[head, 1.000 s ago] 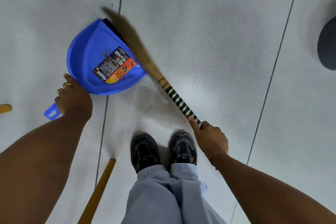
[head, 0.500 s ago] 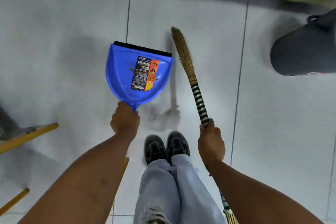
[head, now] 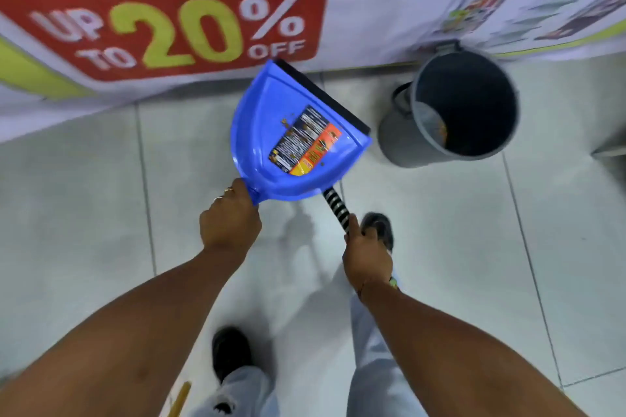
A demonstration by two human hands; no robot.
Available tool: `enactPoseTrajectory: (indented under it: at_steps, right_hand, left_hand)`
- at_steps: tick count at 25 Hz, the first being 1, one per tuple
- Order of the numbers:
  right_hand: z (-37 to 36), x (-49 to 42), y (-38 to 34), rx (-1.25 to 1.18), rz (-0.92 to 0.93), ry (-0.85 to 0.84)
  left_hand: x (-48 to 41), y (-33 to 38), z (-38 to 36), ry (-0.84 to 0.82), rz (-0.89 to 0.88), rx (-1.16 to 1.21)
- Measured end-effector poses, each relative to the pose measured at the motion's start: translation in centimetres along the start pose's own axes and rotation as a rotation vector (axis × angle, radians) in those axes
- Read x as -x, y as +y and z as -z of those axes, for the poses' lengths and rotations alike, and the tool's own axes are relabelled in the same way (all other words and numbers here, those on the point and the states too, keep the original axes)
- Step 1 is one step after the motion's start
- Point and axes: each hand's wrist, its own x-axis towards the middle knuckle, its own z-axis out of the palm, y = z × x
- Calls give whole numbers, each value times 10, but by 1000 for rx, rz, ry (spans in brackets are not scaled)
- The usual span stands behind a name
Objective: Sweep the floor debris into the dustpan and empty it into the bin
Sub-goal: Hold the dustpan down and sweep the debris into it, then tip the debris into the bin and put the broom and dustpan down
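My left hand (head: 228,222) grips the handle of a blue dustpan (head: 267,132), held up off the floor with its black lip pointing up and to the right. Small brown bits of debris (head: 294,130) lie on its label. My right hand (head: 367,252) holds the black-and-white striped handle of a broom (head: 337,205); the bristle end is hidden behind the dustpan. A grey round bin (head: 464,105) stands open on the floor just right of the dustpan, with some debris inside.
A white banner (head: 162,24) with a red "UP TO 20% OFF" sign runs along the wall ahead. My feet in black shoes (head: 232,354) stand on pale floor tiles. A yellow stick end (head: 181,398) shows at the bottom edge.
I have stepped forward toward the wall and bin. The dustpan has been lifted and turned toward the bin, and the broom now sits behind it.
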Motion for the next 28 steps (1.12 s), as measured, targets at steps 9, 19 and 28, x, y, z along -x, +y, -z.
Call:
enactPoseTrajectory:
  at_steps: [9, 19, 28]
  right_hand:
    - [92, -50, 153, -4, -46, -253]
    - [119, -81, 172, -3, 14, -323]
    - [138, -84, 88, 71, 314, -313]
  left_hand:
    - [-109, 298, -12, -374, -437, -95]
    - [-144, 379, -19, -871, 187, 436]
    - [-82, 185, 3, -89, 43, 289]
